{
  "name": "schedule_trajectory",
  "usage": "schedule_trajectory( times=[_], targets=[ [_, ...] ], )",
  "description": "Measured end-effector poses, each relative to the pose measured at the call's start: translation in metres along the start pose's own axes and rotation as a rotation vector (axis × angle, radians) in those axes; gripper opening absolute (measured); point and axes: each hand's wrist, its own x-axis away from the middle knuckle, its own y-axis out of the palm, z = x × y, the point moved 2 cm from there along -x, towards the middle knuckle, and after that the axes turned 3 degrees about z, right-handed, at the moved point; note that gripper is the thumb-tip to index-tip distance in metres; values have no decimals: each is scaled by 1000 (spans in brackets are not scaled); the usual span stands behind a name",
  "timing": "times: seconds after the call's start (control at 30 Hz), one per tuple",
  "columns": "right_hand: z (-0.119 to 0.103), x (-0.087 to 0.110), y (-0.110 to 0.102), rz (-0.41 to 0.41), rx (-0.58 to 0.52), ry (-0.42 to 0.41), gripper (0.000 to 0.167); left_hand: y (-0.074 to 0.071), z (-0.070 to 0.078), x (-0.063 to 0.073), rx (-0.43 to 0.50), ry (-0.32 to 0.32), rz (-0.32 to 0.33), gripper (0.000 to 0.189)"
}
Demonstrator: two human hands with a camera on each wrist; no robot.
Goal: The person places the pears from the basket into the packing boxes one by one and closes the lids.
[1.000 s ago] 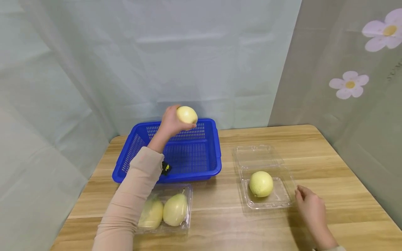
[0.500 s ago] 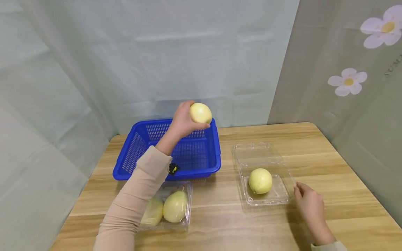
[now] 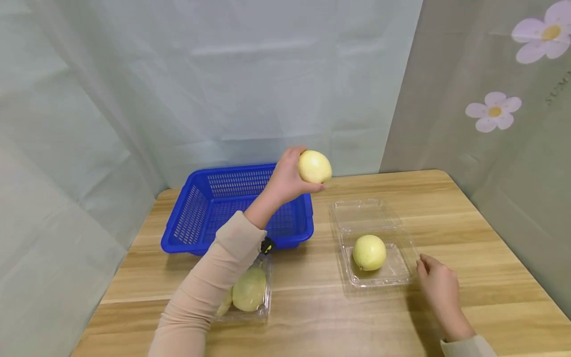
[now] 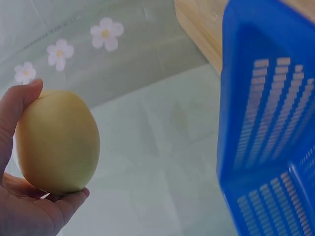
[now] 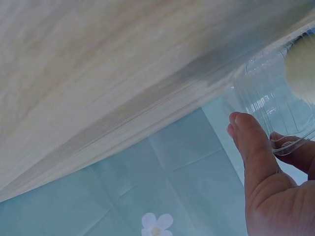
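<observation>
In the head view, my left hand (image 3: 289, 178) grips a pale yellow pear (image 3: 314, 167) in the air by the right rear corner of the blue basket (image 3: 189, 246). In the left wrist view, thumb and fingers wrap round this pear (image 4: 58, 142) from either side. At right on the table stands a clear plastic clamshell box (image 3: 394, 265), lid folded back, with one pear (image 3: 369, 253) in its left half. My right hand (image 3: 441, 292) pinches the right side of that box; the right wrist view shows its rim (image 5: 290, 146) between thumb and fingers.
Partly hidden under the left sleeve (image 3: 223, 277), another clear box (image 3: 268, 292) with pears (image 3: 250, 289) in it sits in front of the basket. A black strap (image 3: 266, 246) is on the left wrist. Hanging cloth (image 3: 285, 89) walls the wooden table (image 3: 312, 322) at back and sides.
My left hand has carried the pear rightward from over the basket to past its right edge. The right hand stays at the box. The view has tilted slightly.
</observation>
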Motion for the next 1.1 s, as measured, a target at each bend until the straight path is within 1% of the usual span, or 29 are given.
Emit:
schedule_trajectory(
  times=[0.1,0.27,0.43,0.5,0.63,0.73,0.87,1.1],
  targets=[
    [-3,-1,0,-4,-4,1,24,10,4,1,2,13,-26,91],
    [-5,-1,1,19,-14,-24,24,28,10,5,-2,32,-80,93],
    [-5,0,3,43,-12,-50,23,47,17,6,-22,80,-115,92],
    [-4,-1,4,46,-6,-54,23,55,19,7,-16,94,-133,91],
    [-4,-3,6,48,0,-53,22,70,22,9,11,76,-174,93],
    [-6,-3,5,44,-6,-52,22,80,26,12,-7,69,-196,94],
    [-6,-3,4,36,-7,-46,22,91,30,14,-49,101,-222,92],
    [-3,-2,4,38,2,-46,23,111,34,18,-34,130,-267,92]
  ],
)
